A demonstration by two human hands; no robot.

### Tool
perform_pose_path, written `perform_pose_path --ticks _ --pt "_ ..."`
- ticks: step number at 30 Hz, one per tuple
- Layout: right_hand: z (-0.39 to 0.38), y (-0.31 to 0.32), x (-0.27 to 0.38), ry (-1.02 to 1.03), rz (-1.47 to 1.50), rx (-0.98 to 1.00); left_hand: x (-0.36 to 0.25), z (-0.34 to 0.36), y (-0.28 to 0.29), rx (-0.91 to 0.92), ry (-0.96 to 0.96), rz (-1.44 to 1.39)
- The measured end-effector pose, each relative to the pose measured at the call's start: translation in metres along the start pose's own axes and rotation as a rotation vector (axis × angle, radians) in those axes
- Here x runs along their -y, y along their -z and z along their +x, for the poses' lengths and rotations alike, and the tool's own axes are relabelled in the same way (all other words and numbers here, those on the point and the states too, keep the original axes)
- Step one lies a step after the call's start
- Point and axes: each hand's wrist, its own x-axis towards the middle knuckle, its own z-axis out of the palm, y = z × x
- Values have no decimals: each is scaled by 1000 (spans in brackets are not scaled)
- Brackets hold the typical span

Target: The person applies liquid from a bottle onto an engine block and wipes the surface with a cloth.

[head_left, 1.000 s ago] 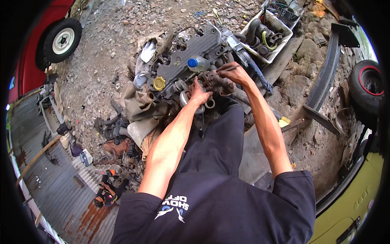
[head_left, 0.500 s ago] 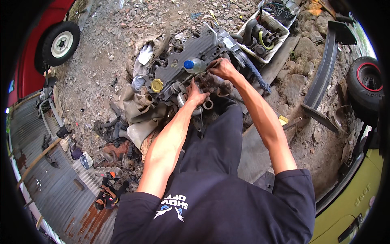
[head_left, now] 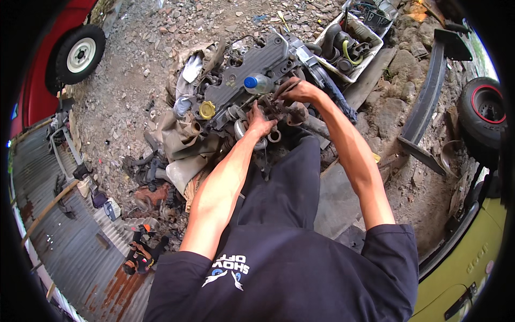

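An engine with a long grey cover (head_left: 245, 68) lies in front of me. On it are a yellow round cap (head_left: 207, 110) and a clear bottle (head_left: 263, 83) with a blue lid. My left hand (head_left: 260, 123) is down among the parts at the engine's near side, fingers bent against rusty metal; their tips are partly hidden. To its right, my right hand (head_left: 301, 92) curls around a thin dark piece, perhaps a tool, too small to make out. Below that hand, a rusty pipe-like part (head_left: 296, 114) sticks out beside a metal ring (head_left: 274, 137).
At the far right of the engine stands a white crate (head_left: 358, 68) of parts. A curved dark metal beam (head_left: 426, 99) and a loose wheel (head_left: 483, 114) are farther right. Dirty cloths and parts lie leftward; a person (head_left: 142, 257) sits near corrugated metal sheets (head_left: 48, 214).
My right hand has shifted slightly right and its wrist bends more, the forearm swinging outward. The left hand stays in almost the same place.
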Motion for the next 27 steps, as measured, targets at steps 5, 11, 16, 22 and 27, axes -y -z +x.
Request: perform_pose_path --ticks 5,11,16,22,27 --pt "1 -14 0 97 -277 -248 -4 -2 -2 -17 83 68" --pt "8 -26 -2 106 -351 -352 2 4 -4 -34 41 40" --pt "9 -14 -14 165 -383 -394 -15 -6 -2 -2 64 66" --pt "-14 -8 2 94 -145 -294 -1 -3 -2 -16 43 43" --pt "-17 -39 -4 103 29 -486 -4 -3 -5 -20 60 52"
